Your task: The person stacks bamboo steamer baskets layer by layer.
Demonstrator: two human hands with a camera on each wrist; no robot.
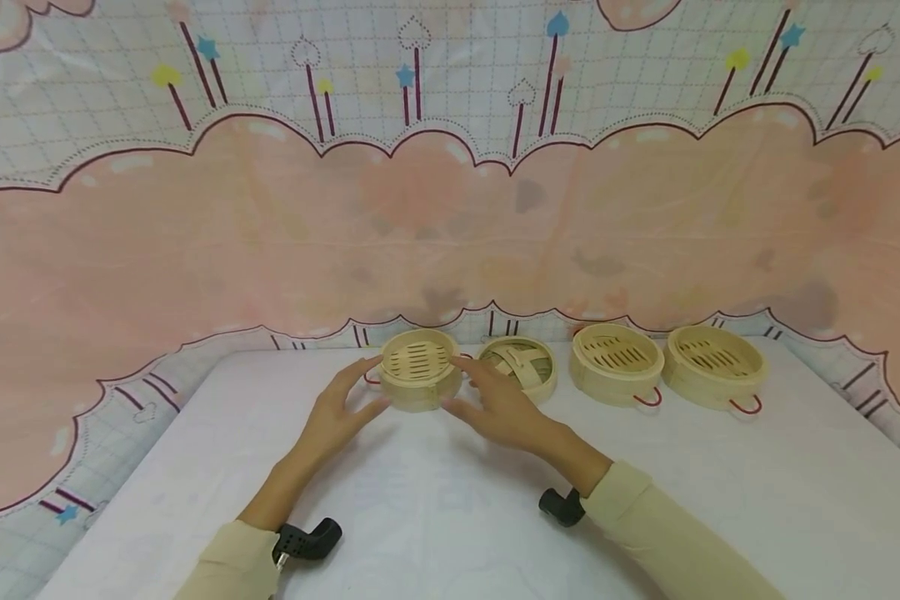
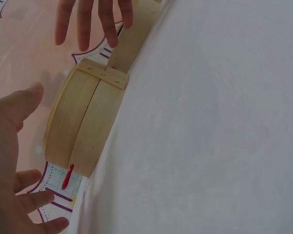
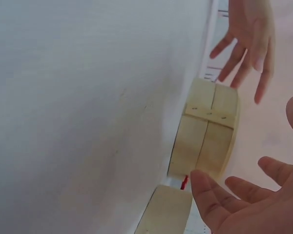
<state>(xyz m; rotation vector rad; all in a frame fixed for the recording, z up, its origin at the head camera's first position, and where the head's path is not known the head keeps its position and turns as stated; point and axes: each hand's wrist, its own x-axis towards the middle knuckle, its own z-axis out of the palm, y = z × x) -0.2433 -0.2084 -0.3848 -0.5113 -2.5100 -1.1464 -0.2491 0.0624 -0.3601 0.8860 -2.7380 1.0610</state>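
The 1st basket (image 1: 420, 371) stands upright at the far edge of the white cloth (image 1: 435, 508), leftmost of 4 in a row, its slotted top facing up. The left hand (image 1: 345, 404) is at its left side, thumb and fingers spread and slightly bent, gripping nothing; the left wrist view shows a gap between them and the wall. The right hand (image 1: 498, 408) is at the right side, its fingers likewise parted and holding nothing; whether a fingertip touches the wall I cannot tell. A red loop (image 1: 372, 378) sticks out on the left.

The 2nd basket (image 1: 528, 367), with woven strips on top, is just right of the 1st, partly hidden by the right hand. Further right, the 3rd basket (image 1: 617, 367) and 4th basket (image 1: 715, 367) sit side by side, slotted tops up, each with a red loop at the front. Both sleeves (image 1: 660, 517) are beige, and a black mount (image 1: 311, 540) shows at each wrist. A pink patterned backdrop (image 1: 450, 217) hangs behind.
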